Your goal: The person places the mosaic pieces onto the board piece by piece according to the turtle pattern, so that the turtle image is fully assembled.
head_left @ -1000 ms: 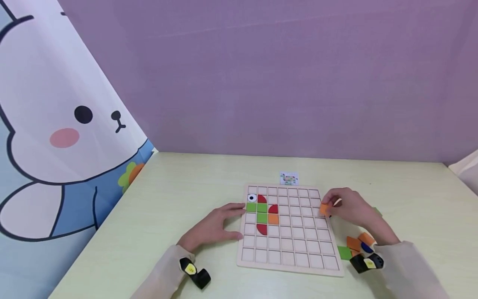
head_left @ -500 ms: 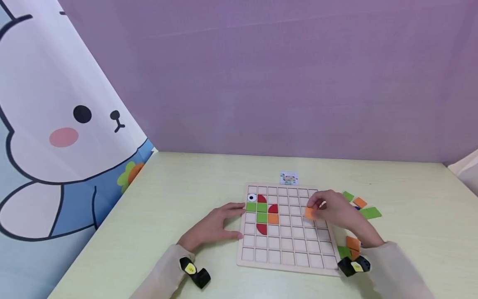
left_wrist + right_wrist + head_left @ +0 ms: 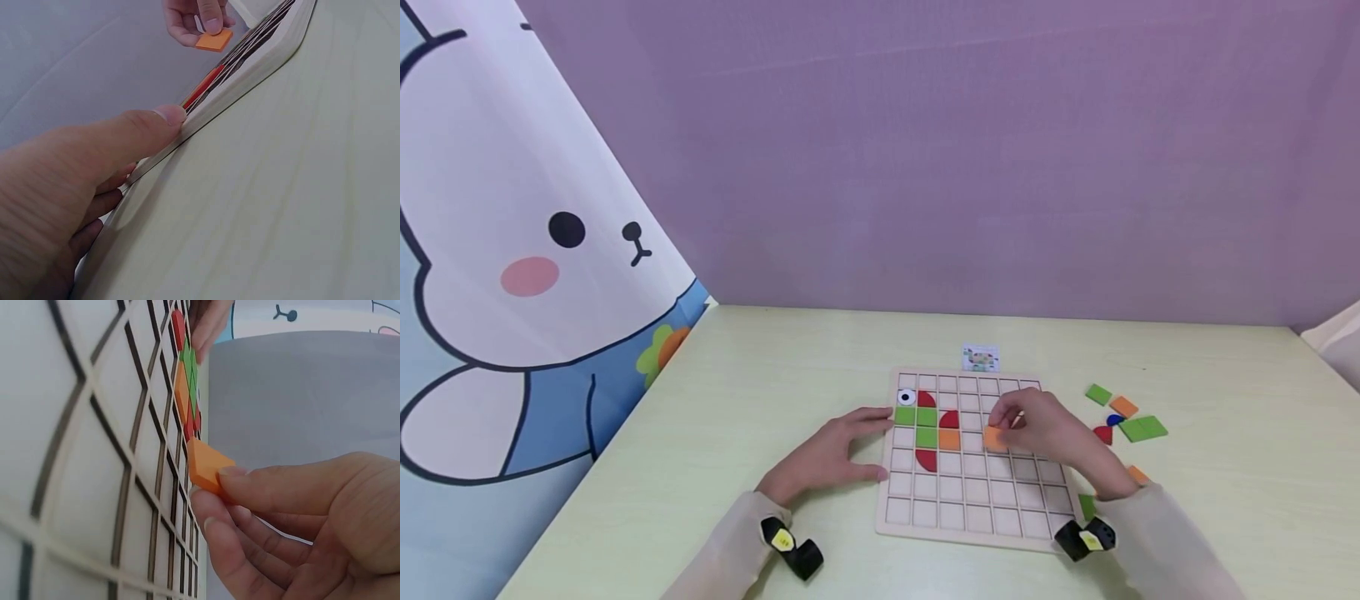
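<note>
Between its thumb and fingertips my right hand (image 3: 1037,425) pinches an orange square tile (image 3: 209,469), held just above the middle of a wooden grid board (image 3: 977,529). The left wrist view shows this orange tile (image 3: 214,40) raised over the board's surface. My left hand (image 3: 835,454) touches the board's left edge with spread fingers, the thumb (image 3: 147,128) against the rim. Set in cells on the board's left side are an eye tile (image 3: 906,397), several green squares (image 3: 927,437), another orange square (image 3: 949,439) and red quarter-round tiles (image 3: 927,460).
Loose tiles lie right of the board: green squares (image 3: 1144,428), an orange square (image 3: 1123,407), a red piece (image 3: 1103,434) and a blue piece (image 3: 1115,420). More sit near the right sleeve, partly hidden. A small printed card (image 3: 981,357) lies behind the board.
My right hand has carried the orange tile leftward from the board's right edge to over its middle, uncovering loose tiles on the right. The left hand has stayed in place.
</note>
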The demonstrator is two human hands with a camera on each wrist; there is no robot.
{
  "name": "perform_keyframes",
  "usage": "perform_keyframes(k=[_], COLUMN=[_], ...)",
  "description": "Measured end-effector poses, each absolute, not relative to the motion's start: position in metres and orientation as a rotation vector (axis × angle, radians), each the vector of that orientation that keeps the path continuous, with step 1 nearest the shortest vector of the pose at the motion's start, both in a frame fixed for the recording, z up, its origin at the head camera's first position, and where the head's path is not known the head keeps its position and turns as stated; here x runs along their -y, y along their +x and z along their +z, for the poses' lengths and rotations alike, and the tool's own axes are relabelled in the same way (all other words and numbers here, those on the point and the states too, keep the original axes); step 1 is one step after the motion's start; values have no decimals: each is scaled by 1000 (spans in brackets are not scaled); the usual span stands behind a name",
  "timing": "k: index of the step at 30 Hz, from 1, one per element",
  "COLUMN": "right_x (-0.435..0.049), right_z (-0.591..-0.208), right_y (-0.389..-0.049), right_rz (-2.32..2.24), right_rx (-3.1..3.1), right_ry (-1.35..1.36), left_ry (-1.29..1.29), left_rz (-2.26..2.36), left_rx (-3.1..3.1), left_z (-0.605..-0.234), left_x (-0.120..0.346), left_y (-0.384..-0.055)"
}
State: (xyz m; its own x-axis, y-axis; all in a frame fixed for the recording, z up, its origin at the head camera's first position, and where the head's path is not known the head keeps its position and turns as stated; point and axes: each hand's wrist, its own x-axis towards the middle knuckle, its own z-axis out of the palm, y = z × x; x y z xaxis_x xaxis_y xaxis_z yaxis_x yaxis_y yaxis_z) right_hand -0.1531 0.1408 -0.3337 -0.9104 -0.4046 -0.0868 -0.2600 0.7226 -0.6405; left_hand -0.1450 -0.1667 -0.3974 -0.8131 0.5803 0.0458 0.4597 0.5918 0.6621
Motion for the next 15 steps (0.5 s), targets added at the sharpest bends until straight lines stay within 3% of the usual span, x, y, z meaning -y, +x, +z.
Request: perform_keyframes(k=[15], right_x=[-114], right_z=[-335], right_y=[-147], right_rz=[-988], right_rx=[-2670], right_ry=[-592], left_ry=[870], left_rz=[1014], left_rx=[-2654], left_z=[-397], left_x=[166], left_y=[-144])
